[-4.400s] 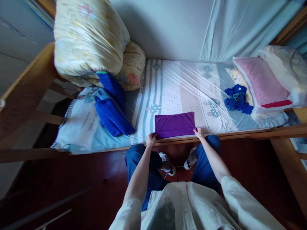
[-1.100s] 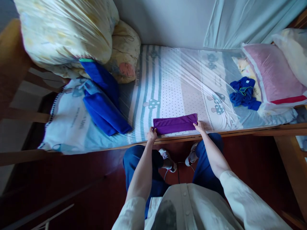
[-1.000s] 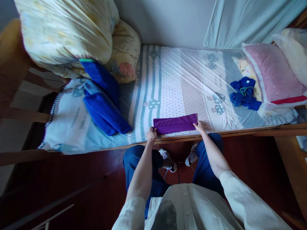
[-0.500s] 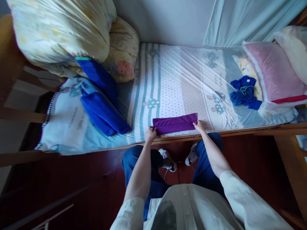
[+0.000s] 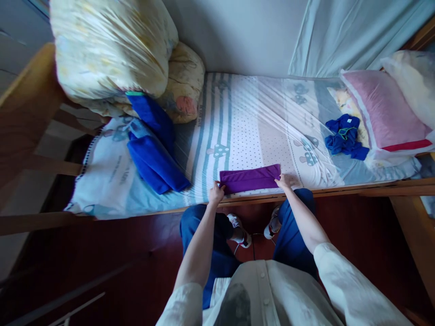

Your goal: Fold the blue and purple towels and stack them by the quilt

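A folded purple cloth (image 5: 250,179), long and narrow, lies flat at the front edge of the bed. My left hand (image 5: 216,192) pinches its left end near the front corner. At the opposite end, my right hand (image 5: 282,181) has its fingers closed on the cloth's right edge. The cloth is stretched straight between both hands and rests on the patterned bedsheet (image 5: 244,117). A layer edge runs along its length. Left of it lies a blue garment (image 5: 152,158), loosely folded, and to the right a crumpled blue garment (image 5: 345,136) with green trim.
Large bundled bedding (image 5: 112,50) stands at the bed's back left, beside a smaller patterned pillow (image 5: 185,86). A pink pillow (image 5: 397,108) is at the right end. Along the front runs a wooden bed rail (image 5: 340,189). A pale curtain (image 5: 343,40) hangs behind.
The camera view has shifted slightly, so the bed appears a little lower and further right on its left side. Both hands still hold the ends of the purple cloth.
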`<move>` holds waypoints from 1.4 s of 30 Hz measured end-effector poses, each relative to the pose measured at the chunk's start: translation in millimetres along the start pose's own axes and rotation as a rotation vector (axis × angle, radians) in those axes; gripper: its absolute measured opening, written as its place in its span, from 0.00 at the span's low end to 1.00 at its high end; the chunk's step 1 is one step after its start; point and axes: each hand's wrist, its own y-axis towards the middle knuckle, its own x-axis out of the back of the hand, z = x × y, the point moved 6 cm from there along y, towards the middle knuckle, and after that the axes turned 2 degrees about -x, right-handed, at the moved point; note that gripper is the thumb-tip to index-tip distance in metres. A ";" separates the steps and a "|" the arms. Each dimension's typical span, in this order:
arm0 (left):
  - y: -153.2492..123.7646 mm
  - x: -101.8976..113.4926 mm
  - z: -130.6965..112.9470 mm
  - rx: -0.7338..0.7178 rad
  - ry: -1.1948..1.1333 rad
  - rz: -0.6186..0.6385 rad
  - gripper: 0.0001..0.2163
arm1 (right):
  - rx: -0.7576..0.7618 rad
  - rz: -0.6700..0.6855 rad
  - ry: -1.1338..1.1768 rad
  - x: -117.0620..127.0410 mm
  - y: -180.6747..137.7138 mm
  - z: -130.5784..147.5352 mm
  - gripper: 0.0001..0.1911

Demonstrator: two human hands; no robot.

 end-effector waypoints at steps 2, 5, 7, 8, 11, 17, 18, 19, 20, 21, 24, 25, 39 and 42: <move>-11.2 7.4 -8.9 -0.109 0.071 -0.109 0.20 | 0.102 -0.138 -0.049 7.8 -14.6 10.1 0.23; -29.6 7.8 -26.5 -0.362 0.145 -0.185 0.22 | 0.388 -0.279 -0.118 9.7 -39.4 29.9 0.25; -38.8 -2.0 -35.4 -0.515 0.150 -0.129 0.23 | 0.546 -0.242 -0.155 1.3 -52.4 37.1 0.24; -41.6 -7.8 -37.7 -0.561 0.147 -0.097 0.24 | 0.588 -0.211 -0.177 -3.8 -56.6 37.8 0.24; -42.4 -23.7 -38.2 -0.597 0.156 -0.057 0.27 | 0.609 -0.154 -0.253 -15.8 -61.4 33.4 0.25; -28.1 -38.2 -37.2 -0.574 0.267 -0.058 0.28 | 0.602 -0.162 -0.379 -21.1 -54.9 29.8 0.30; -26.1 -38.1 -37.4 -0.572 0.274 -0.058 0.28 | 0.590 -0.165 -0.392 -20.2 -53.2 29.6 0.30; -24.7 -37.6 -37.4 -0.573 0.277 -0.056 0.28 | 0.579 -0.166 -0.402 -19.2 -51.9 29.5 0.30; -23.8 -36.9 -37.4 -0.578 0.280 -0.053 0.28 | 0.572 -0.162 -0.407 -18.2 -51.2 29.4 0.30; -23.6 -36.2 -37.1 -0.586 0.284 -0.046 0.28 | 0.567 -0.157 -0.409 -17.2 -51.2 29.4 0.30; -26.4 -35.8 -33.9 -0.604 0.308 -0.004 0.29 | 0.557 -0.135 -0.409 -14.7 -55.6 28.7 0.29; -28.4 -36.3 -31.9 -0.606 0.317 0.016 0.29 | 0.550 -0.124 -0.410 -14.3 -58.3 27.7 0.29; -54.5 -20.6 -16.9 -0.493 0.172 0.137 0.29 | 0.354 -0.024 -0.273 -4.8 -81.8 -0.7 0.25; -46.3 -5.3 -16.5 -0.431 0.031 0.059 0.28 | 0.266 -0.034 -0.130 3.5 -68.8 -6.2 0.22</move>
